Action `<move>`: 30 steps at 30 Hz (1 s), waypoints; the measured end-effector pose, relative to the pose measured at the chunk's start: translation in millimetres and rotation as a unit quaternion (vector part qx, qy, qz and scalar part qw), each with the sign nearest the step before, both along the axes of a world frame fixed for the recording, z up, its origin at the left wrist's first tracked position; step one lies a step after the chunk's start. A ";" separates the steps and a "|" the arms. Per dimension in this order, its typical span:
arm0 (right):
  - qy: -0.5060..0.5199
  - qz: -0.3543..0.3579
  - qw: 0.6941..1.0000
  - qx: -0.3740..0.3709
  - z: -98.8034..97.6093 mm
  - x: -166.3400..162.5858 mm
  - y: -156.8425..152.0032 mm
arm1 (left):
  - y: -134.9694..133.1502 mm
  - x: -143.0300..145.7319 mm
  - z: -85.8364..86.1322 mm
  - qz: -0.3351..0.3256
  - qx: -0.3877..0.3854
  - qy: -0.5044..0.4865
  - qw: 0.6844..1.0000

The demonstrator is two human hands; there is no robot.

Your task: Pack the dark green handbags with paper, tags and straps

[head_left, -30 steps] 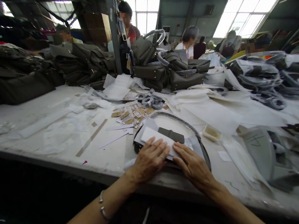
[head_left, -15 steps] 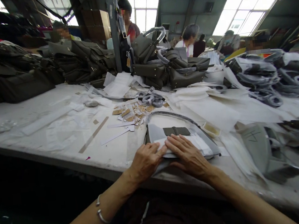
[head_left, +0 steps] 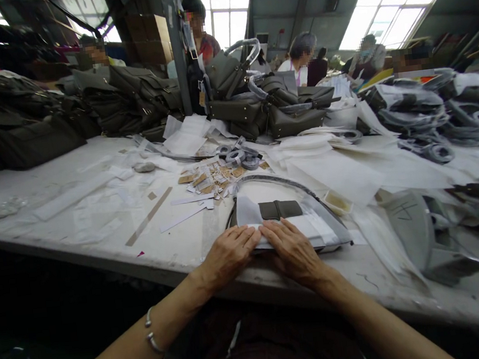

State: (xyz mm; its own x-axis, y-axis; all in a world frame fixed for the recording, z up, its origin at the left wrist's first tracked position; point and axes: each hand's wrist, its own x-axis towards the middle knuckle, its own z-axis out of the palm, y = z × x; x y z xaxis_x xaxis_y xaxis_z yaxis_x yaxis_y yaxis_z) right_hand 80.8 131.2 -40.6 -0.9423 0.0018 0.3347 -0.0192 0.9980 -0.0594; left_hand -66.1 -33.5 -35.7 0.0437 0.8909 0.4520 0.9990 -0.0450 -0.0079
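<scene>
One bag (head_left: 289, 209), left hand (head_left: 230, 253), right hand (head_left: 293, 249)
We rest both on the bag's near edge; whether clamped, we cannot tell.

A dark, hand-drawn mark (head_left: 400, 211) was borne on the side of the grey object (head_left: 416, 240) at the right; it could be taken for a slanted H or a 4, but which was meant could not be settled. On the piled tags (head_left: 218, 179), no print could be read.
</scene>
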 end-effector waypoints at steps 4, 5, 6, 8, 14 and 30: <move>-0.003 -0.001 1.000 -0.006 3.0 -4.3 1.5 | 5.0 -15.6 -15.6 -0.023 0.057 -0.016 0.998; -0.003 -0.002 1.000 -0.006 2.8 -4.8 1.3 | 5.7 -16.8 -18.2 -0.021 0.063 -0.020 0.998; -0.004 -0.005 1.000 -0.006 2.4 -5.0 0.6 | 5.8 -16.4 -20.0 -0.015 0.068 -0.022 0.997; -0.002 -0.016 1.000 -0.006 1.4 -4.7 -2.2 | 4.0 -12.2 -20.7 0.001 0.073 -0.016 0.997; 0.016 -0.046 0.999 -0.003 -3.6 -6.1 -10.5 | -3.9 -5.5 -16.2 -0.014 0.061 0.056 0.996; 0.098 -0.098 0.989 0.055 -23.6 -19.1 -14.4 | 5.7 -1.3 -28.7 0.076 0.047 0.198 0.976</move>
